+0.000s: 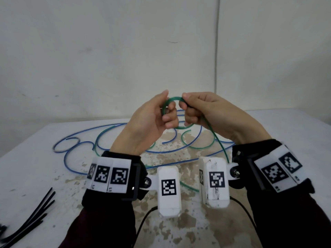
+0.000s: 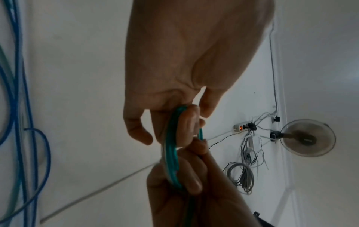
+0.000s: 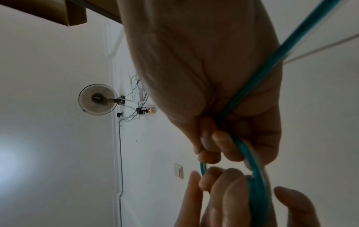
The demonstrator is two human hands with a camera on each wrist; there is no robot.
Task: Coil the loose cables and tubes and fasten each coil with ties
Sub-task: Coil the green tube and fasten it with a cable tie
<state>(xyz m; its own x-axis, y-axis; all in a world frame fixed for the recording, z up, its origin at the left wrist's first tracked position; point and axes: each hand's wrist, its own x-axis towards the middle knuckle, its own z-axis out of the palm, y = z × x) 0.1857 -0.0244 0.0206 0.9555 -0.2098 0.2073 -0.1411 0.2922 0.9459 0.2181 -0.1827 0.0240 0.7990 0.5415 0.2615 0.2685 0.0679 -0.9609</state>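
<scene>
Nearest the head camera sit the two white wrist-camera housings [image 1: 169, 190], each marked with black-and-white square tags and strapped on black cuffs over dark red sleeves [image 1: 290, 222]. Beyond them both hands are raised above the white table [image 1: 286, 126], close together, with a small coil of green tube [image 1: 172, 101] between them. The left hand [image 1: 152, 120] has its fingers curled round the left side of the coil, thumb up along its outer edge; in the left wrist view the loops of green tube pass between its thumb and curled fingers. The right hand [image 1: 206, 111] pinches the top right of the coil between thumb and forefinger, its other fingers curled under. From the right hand the loose run of the green tube drops down past the right wrist toward the table and passes behind the wrist housings. The right wrist view shows the same tube running across the right palm and into the coil.

Beneath and beyond the hands, blue tube [image 1: 86, 135] lies in wide loose loops on the table, mixed with further loose green curves. To the left of the left hand, near the table edge, lies a bundle of black cable ties [image 1: 34, 213]. A black cable [image 1: 143, 222] trails from below the left housing.
</scene>
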